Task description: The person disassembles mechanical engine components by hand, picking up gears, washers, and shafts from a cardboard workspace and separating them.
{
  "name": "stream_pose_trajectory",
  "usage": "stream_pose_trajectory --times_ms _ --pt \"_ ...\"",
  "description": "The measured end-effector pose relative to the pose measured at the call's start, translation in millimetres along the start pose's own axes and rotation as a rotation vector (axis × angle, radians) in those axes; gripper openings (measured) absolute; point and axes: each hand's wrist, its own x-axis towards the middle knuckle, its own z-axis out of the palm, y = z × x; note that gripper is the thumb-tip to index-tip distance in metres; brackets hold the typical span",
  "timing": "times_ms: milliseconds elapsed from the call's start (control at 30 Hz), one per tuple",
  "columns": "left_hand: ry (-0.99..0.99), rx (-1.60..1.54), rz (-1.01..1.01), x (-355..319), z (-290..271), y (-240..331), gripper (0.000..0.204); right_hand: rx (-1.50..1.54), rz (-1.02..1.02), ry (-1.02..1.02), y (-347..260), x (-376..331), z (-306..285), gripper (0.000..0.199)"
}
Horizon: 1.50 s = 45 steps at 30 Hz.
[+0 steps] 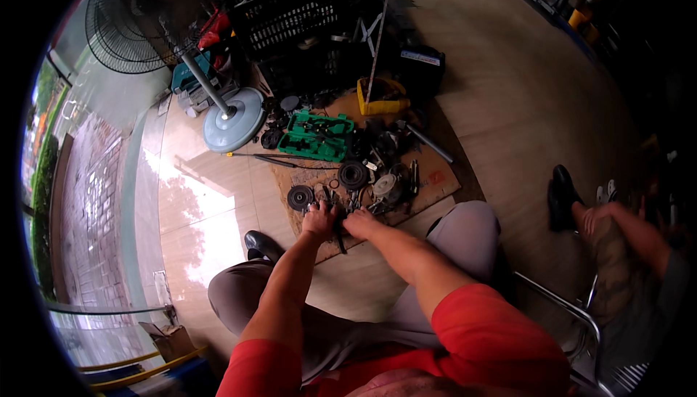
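Note:
My left hand [319,220] and my right hand [359,223] are close together low over the near edge of a cardboard sheet [438,178]. Fingers of both are bent and closed around small dark parts that I cannot make out. A thin dark strip [340,240] hangs down between them. Just left of my left hand lies a round black pulley-like wheel [300,197]. Beyond my hands is a second black wheel [353,175], with a pale round disc [384,185] to its right. Loose metal parts lie around them.
An open green tool case [317,136] lies farther back, with a yellow bin [382,96] to its right. Behind are a black crate [290,25] and a standing fan's base [234,120]. A metal tube [430,143] lies at right. Another person's hand [608,215] rests on a knee.

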Motion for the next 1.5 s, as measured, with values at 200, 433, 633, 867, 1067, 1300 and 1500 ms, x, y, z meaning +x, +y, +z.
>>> stream_pose_trajectory --times_ms 200,433,633,867,1067,1300,1500 --pt "0.001 -0.014 0.003 -3 14 -7 0.062 0.022 0.000 -0.012 -9 -5 -10 0.022" --pt "-0.005 -0.001 -0.008 -2 8 2 0.062 0.039 0.017 -0.021 -5 -7 -3 0.021" --pt "-0.179 -0.050 -0.006 -1 -42 32 0.095 -0.023 0.070 -0.024 3 11 22 0.026" --pt "-0.153 -0.262 0.194 13 -133 30 0.080 0.065 0.070 0.124 4 19 33 0.027" --pt "0.002 -0.275 0.240 -34 -223 6 0.073 0.009 0.053 0.118 -8 9 20 0.028" --pt "0.124 -0.434 0.225 -50 -260 -24 0.067 -0.042 0.047 0.170 -3 1 20 0.024" --pt "0.049 -0.346 0.053 -59 -279 -39 0.064 -0.011 0.034 0.072 -11 -5 0 0.024"
